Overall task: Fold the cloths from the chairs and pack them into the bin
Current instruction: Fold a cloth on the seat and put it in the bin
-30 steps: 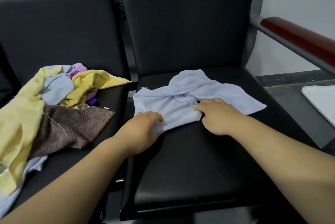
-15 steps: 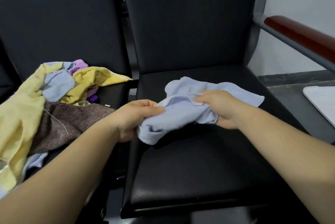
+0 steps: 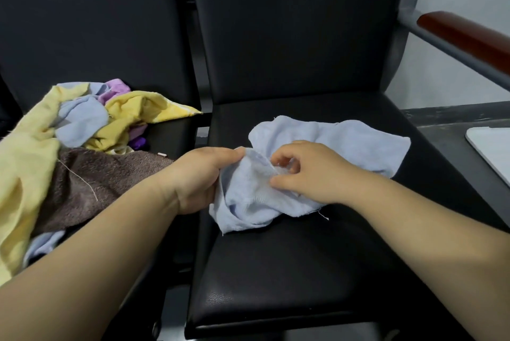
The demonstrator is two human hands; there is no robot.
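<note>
A light blue cloth (image 3: 345,141) lies crumpled on the right black chair seat (image 3: 289,271). My left hand (image 3: 201,177) grips the cloth's near left edge and holds it a little above the seat. My right hand (image 3: 306,172) pinches a fold of the same cloth just to the right, fingers curled into the fabric. The far part of the cloth rests spread on the seat. On the left chair seat sits a pile of cloths (image 3: 82,125): yellow, light blue, purple and a brown towel (image 3: 91,183). No bin is in view.
The chair backs (image 3: 298,25) rise behind both seats. A red-brown armrest (image 3: 466,37) on a grey bar runs at the upper right. A white flat object (image 3: 494,147) lies at the right edge on a dark surface.
The cloth lay flat under both hands a second ago. Both hands have since gathered and lifted its near edge, and my right hand has shifted left to pinch a fold beside my left hand.
</note>
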